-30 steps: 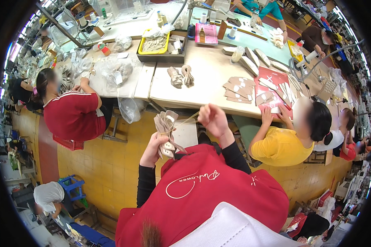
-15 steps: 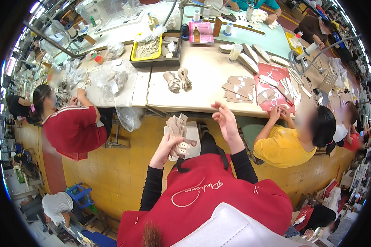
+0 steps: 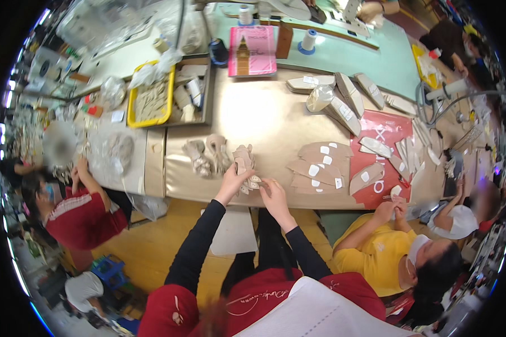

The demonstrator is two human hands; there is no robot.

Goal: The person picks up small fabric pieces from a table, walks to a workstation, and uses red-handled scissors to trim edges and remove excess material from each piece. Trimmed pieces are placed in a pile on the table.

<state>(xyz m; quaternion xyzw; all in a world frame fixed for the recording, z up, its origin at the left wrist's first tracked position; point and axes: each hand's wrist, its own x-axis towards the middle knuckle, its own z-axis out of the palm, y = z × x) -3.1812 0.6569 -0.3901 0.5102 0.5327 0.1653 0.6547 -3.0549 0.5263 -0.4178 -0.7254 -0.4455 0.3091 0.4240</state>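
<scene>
My left hand (image 3: 232,184) is closed around a bundle of beige fabric-like cut pieces (image 3: 244,157), held at the near edge of the table. The pieces fan out beyond the fingers, and their near ends have small holes. From the right, my right hand (image 3: 274,199) has its bent fingers at the near end of that same bundle, pinching at its edge. Just left of the bundle lie two more bundles of similar beige pieces (image 3: 217,151) (image 3: 197,159) on the brown-covered table (image 3: 247,112).
Flat beige panels with white labels (image 3: 320,163) lie to the right, beside a red sheet (image 3: 382,123). A yellow tray (image 3: 167,106) sits in a dark box (image 3: 207,112) at the left. Co-workers in red (image 3: 87,216) and yellow (image 3: 371,253) sit on either side.
Both hands have moved forward from above my lap to the table edge, with the bundle in my left. My right hand, raised and apart before, has come to the bundle.
</scene>
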